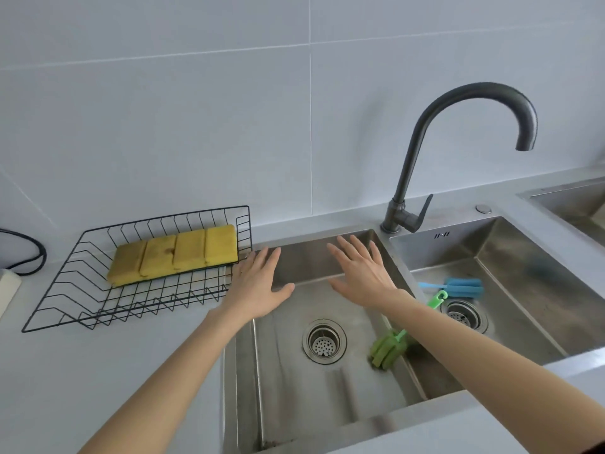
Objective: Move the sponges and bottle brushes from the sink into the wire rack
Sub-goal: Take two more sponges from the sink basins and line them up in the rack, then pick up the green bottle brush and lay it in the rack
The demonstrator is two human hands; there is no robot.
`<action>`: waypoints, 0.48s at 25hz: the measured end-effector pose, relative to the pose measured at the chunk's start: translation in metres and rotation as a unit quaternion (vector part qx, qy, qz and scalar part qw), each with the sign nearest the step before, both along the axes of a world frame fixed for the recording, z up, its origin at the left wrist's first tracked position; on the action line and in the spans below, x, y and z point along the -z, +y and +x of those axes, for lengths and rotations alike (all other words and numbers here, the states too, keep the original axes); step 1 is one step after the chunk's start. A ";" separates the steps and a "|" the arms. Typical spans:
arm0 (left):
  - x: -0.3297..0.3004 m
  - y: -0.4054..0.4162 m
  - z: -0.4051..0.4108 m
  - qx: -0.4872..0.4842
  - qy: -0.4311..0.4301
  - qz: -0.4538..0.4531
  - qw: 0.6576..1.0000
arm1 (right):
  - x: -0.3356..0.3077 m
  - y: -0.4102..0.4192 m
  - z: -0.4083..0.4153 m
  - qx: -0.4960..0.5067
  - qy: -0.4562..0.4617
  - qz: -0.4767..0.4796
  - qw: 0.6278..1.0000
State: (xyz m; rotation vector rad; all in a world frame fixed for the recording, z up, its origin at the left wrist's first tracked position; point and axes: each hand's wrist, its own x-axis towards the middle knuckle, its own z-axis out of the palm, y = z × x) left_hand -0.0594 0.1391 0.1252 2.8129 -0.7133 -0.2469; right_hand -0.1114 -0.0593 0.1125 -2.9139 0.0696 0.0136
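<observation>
Several yellow sponges (173, 254) lie side by side in the black wire rack (62, 290) on the counter at the left. A green bottle brush (389, 347) leans across the divider, its head in the left sink basin (294, 381) and its handle toward the right basin. A blue bottle brush (458, 287) lies in the right sink basin (530, 303) near its drain. My left hand (258, 285) hovers flat and open over the sink's left rim, beside the rack. My right hand (363, 270) is spread open above the left basin's back part. Both hold nothing.
A dark gooseneck faucet (422, 152) rises behind the divider, its spout over the right basin. A black cable (36, 253) and a pale object (8, 290) sit at the far left. Another steel basin (576, 204) shows at the right edge. Tiled wall behind.
</observation>
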 end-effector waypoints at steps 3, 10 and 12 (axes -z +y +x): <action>0.008 -0.038 -0.013 0.015 0.027 -0.014 0.999 | 0.005 -0.038 -0.016 0.021 0.019 -0.010 1.000; 0.027 -0.112 -0.034 0.044 0.064 -0.032 0.996 | 0.021 -0.110 -0.043 0.055 0.050 -0.010 0.997; 0.034 -0.129 -0.039 0.047 0.077 -0.040 0.995 | 0.028 -0.128 -0.049 0.060 0.060 0.000 0.996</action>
